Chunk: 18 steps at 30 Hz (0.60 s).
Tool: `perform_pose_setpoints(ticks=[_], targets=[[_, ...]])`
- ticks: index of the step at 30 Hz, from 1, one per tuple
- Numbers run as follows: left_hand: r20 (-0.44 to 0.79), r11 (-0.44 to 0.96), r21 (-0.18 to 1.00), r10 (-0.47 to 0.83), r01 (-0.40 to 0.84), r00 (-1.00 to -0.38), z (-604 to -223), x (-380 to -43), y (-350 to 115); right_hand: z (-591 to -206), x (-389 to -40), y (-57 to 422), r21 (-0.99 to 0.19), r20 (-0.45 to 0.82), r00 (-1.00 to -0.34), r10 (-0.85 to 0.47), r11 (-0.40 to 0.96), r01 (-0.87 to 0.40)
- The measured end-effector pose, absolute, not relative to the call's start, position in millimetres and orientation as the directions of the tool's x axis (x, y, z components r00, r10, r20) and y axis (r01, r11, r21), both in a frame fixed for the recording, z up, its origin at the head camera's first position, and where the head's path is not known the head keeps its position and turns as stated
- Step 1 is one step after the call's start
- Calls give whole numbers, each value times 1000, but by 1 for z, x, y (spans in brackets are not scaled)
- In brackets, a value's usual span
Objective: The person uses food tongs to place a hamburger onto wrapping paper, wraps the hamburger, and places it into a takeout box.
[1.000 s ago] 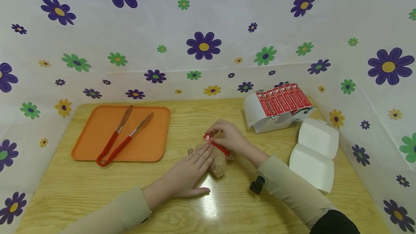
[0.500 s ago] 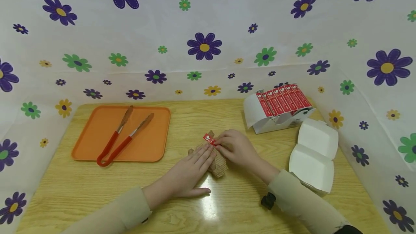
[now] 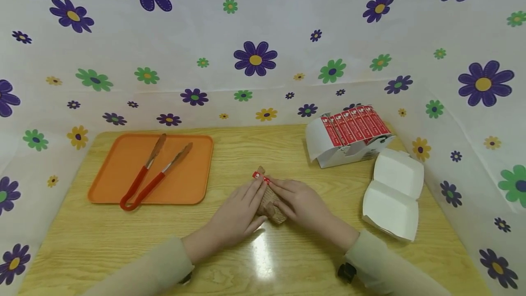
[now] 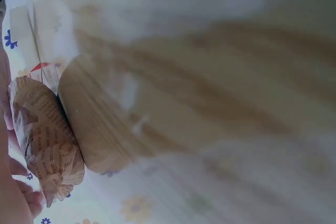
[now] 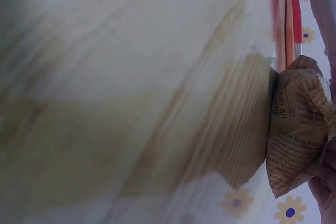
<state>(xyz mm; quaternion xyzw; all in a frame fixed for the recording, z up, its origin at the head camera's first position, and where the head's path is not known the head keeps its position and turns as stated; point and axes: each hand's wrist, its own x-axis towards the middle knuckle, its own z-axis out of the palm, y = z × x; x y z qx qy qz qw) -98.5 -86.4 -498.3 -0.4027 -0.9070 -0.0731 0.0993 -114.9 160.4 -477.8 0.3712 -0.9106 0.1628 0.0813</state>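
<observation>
On the table in the head view lies a small bundle (image 3: 272, 204) wrapped in brown newsprint-patterned paper. A red sticker (image 3: 266, 180) runs across its top, partly covered by fingers. My left hand (image 3: 234, 214) rests on the bundle's left side, its fingers extended over the sticker and its thumb near the bundle's front. From the right, my right hand (image 3: 308, 207) presses with extended fingers on the sticker and the paper. The left wrist view shows the crumpled wrapper (image 4: 50, 140) beside my hand; the right wrist view shows its printed paper side (image 5: 296, 135).
An orange tray (image 3: 197, 186) with red-handled tongs (image 3: 139, 184) across it stands at the left. At the back right is a white box (image 3: 322, 143) of red sticker strips (image 3: 355, 124). A white clamshell container (image 3: 390, 209) lies unfolded beside it. Flowered sheeting (image 3: 185, 35) surrounds the table.
My right hand has slid from the sticker's far end down to the bundle's right side, letting go of the sticker. The sticker now lies across the wrapper. My left hand stays on the bundle.
</observation>
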Motion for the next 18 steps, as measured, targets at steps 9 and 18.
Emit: perform_pose_setpoints(ticks=[9,18], targets=[[184,714,-9,690,700,-700,-500,-105,-81,-485,-108,158,-211,315,-734,-601,710,-672],[162,765,119,614,633,-772,-505,-98,-78,-494,-93,152,-340,194,-850,-489,780,-526]])
